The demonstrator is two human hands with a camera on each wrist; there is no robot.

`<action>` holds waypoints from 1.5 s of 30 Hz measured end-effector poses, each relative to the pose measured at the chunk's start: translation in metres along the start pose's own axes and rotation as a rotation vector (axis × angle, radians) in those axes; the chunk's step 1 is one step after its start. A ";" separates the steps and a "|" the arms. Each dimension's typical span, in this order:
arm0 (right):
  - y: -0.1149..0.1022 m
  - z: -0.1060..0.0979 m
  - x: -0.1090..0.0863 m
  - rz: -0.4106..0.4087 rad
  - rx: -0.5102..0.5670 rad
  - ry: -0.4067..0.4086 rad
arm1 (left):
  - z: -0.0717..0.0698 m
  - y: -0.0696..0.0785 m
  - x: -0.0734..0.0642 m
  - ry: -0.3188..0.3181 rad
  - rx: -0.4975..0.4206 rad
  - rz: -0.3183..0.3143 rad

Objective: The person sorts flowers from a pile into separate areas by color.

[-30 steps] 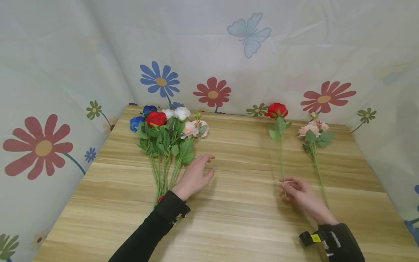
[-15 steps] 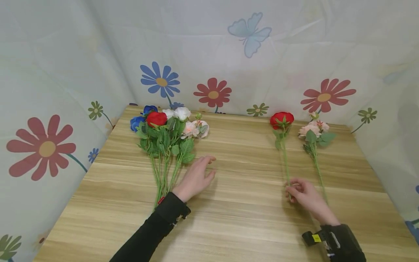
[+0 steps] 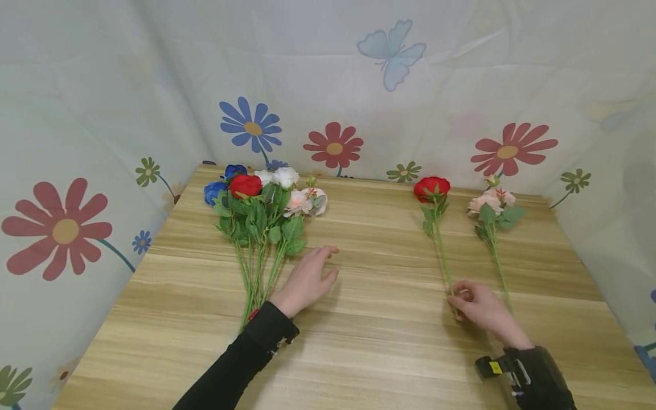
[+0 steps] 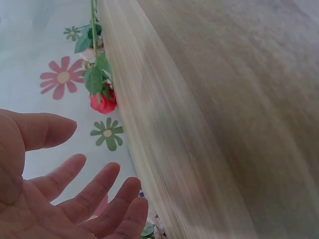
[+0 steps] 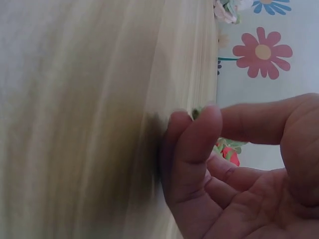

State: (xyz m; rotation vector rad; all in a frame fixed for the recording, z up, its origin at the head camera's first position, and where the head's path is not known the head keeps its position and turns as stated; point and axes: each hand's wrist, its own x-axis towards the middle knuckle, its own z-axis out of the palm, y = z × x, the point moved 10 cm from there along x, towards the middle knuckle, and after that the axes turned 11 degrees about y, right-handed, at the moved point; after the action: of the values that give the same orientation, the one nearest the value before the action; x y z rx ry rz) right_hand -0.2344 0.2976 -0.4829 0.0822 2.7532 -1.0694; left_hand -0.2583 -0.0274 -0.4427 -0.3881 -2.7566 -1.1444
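My right hand (image 3: 482, 307) pinches a red rose (image 3: 431, 189) near the lower end of its thin green stem; the bloom points to the back of the table. In the right wrist view, thumb and fingers (image 5: 192, 144) meet on the stem end, and a bit of the red bloom shows behind them. Just right of it lies a pink flower stem (image 3: 491, 204). My left hand (image 3: 306, 280) is held over the table with relaxed, spread fingers and holds nothing. Beside it lies a bunch of flowers (image 3: 258, 228) with blue, red, white and pink blooms.
Both hands work over a wood-grain table (image 3: 369, 341). Behind and beside it hangs a white curtain (image 3: 307, 68) printed with flowers and a butterfly. Its folds come down close to the table's back edge.
The red rose's bloom swings right and then back left, turning so its green underside shows; the right hand has shifted slightly right and nearer. The left hand stays almost still.
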 end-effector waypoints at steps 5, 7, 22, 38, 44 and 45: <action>-0.003 -0.004 0.006 -0.027 -0.064 0.028 | 0.001 -0.001 -0.001 -0.009 -0.009 -0.010; -0.006 -0.006 0.010 -0.042 -0.097 0.052 | 0.001 -0.002 -0.001 -0.013 -0.012 -0.012; -0.018 -0.011 0.034 -0.088 -0.186 0.133 | 0.003 -0.003 0.000 -0.007 -0.007 -0.005; -0.020 -0.011 0.033 -0.086 -0.201 0.139 | 0.002 -0.003 -0.002 -0.009 -0.009 -0.018; -0.027 -0.017 0.031 -0.125 -0.193 0.220 | 0.000 -0.002 -0.003 0.009 0.008 -0.011; -0.029 -0.018 0.031 -0.136 -0.192 0.236 | -0.001 -0.002 -0.003 0.011 0.011 -0.011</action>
State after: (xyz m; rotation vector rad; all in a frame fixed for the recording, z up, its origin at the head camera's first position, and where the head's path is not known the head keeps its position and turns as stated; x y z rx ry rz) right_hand -0.2705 0.2872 -0.4567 -0.0064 3.0997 -0.8684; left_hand -0.2560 -0.0296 -0.4441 -0.3644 -2.7583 -1.1302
